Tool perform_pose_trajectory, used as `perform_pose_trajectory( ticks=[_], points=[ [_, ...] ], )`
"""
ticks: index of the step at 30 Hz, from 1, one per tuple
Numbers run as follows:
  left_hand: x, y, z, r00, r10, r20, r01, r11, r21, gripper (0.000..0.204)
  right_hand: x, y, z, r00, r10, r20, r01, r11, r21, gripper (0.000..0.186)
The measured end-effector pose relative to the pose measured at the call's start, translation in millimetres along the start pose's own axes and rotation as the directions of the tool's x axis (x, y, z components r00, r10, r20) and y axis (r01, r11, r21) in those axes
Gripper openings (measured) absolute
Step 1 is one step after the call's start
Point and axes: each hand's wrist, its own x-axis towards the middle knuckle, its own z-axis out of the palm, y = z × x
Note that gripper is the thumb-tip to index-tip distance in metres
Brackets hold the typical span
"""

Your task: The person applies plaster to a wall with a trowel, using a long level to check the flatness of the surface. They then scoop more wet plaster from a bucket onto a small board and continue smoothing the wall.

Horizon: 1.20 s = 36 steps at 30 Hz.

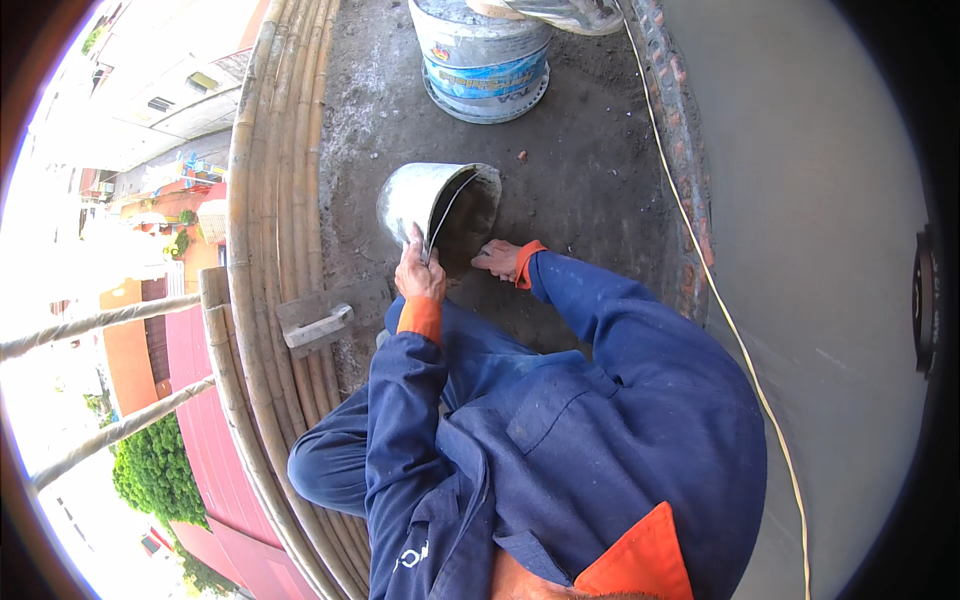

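A pale, mortar-stained bucket (408,200) lies tipped on its side, its mouth turned toward the right and its thin wire handle slanting across the opening. My left hand (419,273) is closed on the near edge of its rim. At the lower side of the mouth is my right hand (494,259), fingers curled; whatever they may hold is hidden. Grey-brown residue coats the bucket's inside. Left of my left forearm lies a plastering trowel (335,315) with a flat blade and a light handle, touched by neither hand.
A large white-and-blue pail (487,75) stands farther ahead. Bamboo poles (275,130) edge the platform on the left, with buildings far below. A yellowish cable (690,225) runs along the right, beside a smooth grey wall (810,200). Small debris dots the dusty ground (590,150).
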Motion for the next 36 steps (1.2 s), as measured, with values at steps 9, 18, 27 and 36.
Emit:
perform_pose_trajectory(
  ticks=[9, 18, 27, 36],
  points=[
    [26.4, -54.7, -42.1, 1.0, 0.017, 0.024, -0.017, 1.0, -0.001, 0.057, -30.1, -54.9, -22.5, 0.985, -0.174, 0.008, 0.174, 0.981, -0.091, 0.035],
    [44.5, -82.4, -20.3, 0.989, -0.14, -0.046, 0.117, 0.935, -0.336, 0.024, -23.9, -18.0, -20.0, 0.728, -0.646, -0.229, 0.123, 0.453, -0.883, 0.027],
    [7.6, -0.9, -29.4, 0.983, -0.186, 0.0, 0.185, 0.979, -0.087, 0.063, -34.7, -33.8, -74.2, 0.718, -0.569, -0.401, 0.007, 0.582, -0.813, 0.031],
    [-20.1, -6.7, -4.3, 0.983, -0.161, -0.087, 0.145, 0.975, -0.167, 0.065, 5.8, -30.3, -39.9, 0.879, -0.371, -0.3, -0.039, 0.572, -0.819, 0.033]
  ],
)
